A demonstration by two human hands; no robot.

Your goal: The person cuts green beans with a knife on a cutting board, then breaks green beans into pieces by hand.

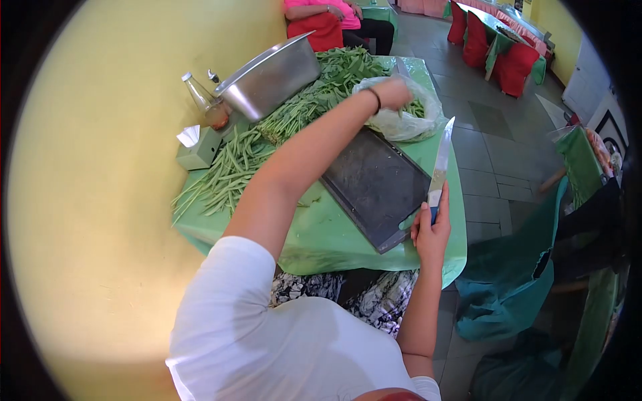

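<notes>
My left hand (393, 93), with a dark band at the wrist, is over the open clear plastic bag (418, 127) holding cut green pieces. Its fingers look closed and slightly blurred; what they hold is hidden. In my right hand (431, 227) is the blue handle of a large knife (441, 160), blade pointing up and away, beside the right edge of the dark cutting board (376, 180). Long green beans (234, 167) lie left of the board, partly behind my left arm. Bundles of leafy greens (348, 70) lie farther back.
A steel basin (274, 77) stands at the back left of the green-covered table (321, 234). Beside it are a glass bottle (204, 100) and a tissue box (199, 150). A person in pink (314, 8) sits beyond. Red-covered chairs (513, 70) stand farther off.
</notes>
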